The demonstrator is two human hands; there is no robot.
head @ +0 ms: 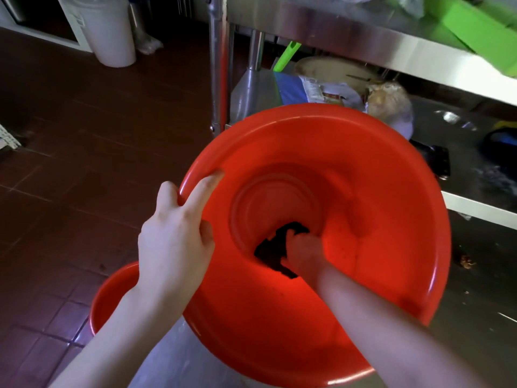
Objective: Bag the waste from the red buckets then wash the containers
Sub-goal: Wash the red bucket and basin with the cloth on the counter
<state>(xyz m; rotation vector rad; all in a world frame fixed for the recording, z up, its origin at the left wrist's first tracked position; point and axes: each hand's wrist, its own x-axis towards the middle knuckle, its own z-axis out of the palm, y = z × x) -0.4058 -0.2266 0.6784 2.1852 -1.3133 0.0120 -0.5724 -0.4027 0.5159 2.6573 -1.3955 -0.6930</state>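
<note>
2 red buckets: left hand (173,242) grips upper bucket (363,177) rim, right hand (305,254) inside clutches 1 black rag (272,249); lower bucket (112,298) under left wrist

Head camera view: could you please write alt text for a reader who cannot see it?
A person's left hand grips the rim of a large, tilted red bucket, while the right hand, reaching inside, holds a dark clump near its bottom. A second red bucket shows below at lower left, and a steel table stands behind.
</note>
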